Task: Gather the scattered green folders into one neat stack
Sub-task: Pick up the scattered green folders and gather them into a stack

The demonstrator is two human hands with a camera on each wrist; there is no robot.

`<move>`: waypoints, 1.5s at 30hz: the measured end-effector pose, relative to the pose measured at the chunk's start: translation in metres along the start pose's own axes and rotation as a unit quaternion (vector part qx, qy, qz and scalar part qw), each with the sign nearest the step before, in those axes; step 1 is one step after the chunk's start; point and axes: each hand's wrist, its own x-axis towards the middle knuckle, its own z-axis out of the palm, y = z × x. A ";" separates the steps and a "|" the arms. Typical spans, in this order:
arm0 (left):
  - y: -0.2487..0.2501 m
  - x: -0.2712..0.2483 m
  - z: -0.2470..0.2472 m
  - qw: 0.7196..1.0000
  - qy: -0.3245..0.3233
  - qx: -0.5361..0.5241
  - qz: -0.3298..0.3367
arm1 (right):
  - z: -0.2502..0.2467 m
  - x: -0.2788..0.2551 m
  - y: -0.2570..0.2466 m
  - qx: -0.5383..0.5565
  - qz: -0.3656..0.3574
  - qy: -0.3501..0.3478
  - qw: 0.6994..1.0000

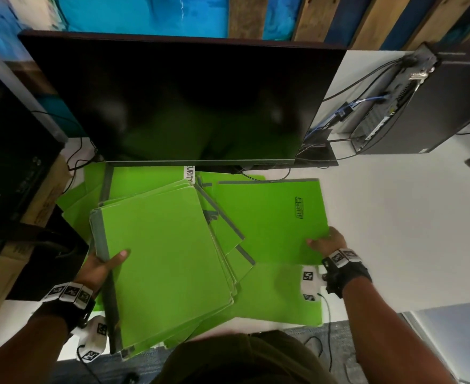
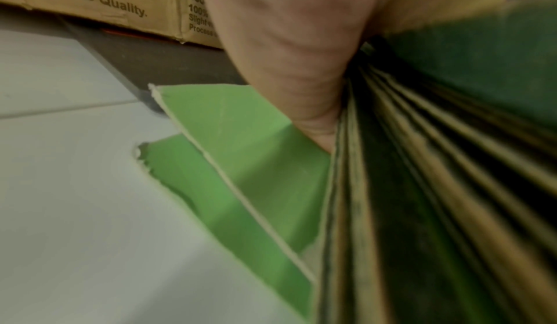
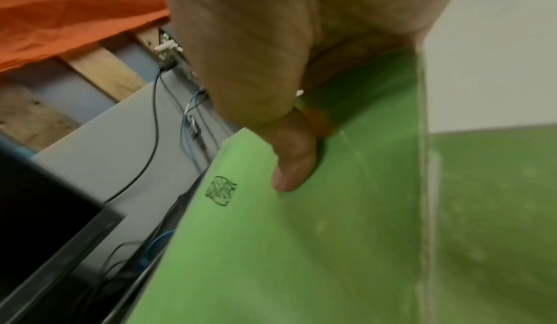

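A thick bundle of green folders (image 1: 167,261) with grey spines is tilted over the white desk, and my left hand (image 1: 105,263) grips its left spine edge, thumb on top. The left wrist view shows the bundle's layered edges (image 2: 422,186) against my palm. On the right, a single green folder (image 1: 269,217) with a black stamp lies across other folders; my right hand (image 1: 326,243) pinches its near right corner, thumb (image 3: 294,162) on top. More green folders (image 1: 278,295) lie scattered beneath and to the left (image 1: 78,198).
A large dark monitor (image 1: 184,101) stands just behind the folders, with cables (image 1: 350,87) and a black computer case (image 1: 422,106) at the back right. A cardboard box (image 1: 45,195) and a dark unit sit on the left. White desk (image 1: 394,217) lies to the right.
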 end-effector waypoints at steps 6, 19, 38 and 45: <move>0.004 -0.003 0.003 1.000 -0.006 -0.013 0.001 | -0.081 0.029 0.028 -0.046 -0.028 0.093 0.994; 0.012 -0.011 0.013 0.999 0.039 0.000 0.020 | -0.109 -0.005 0.105 0.211 0.030 0.066 0.975; 0.016 -0.009 0.018 1.000 0.016 0.002 0.008 | -0.067 0.005 0.065 0.009 0.048 -0.016 0.999; 0.043 -0.042 0.038 0.998 0.030 -0.001 0.046 | -0.149 -0.042 -0.020 -0.049 -0.170 0.100 0.979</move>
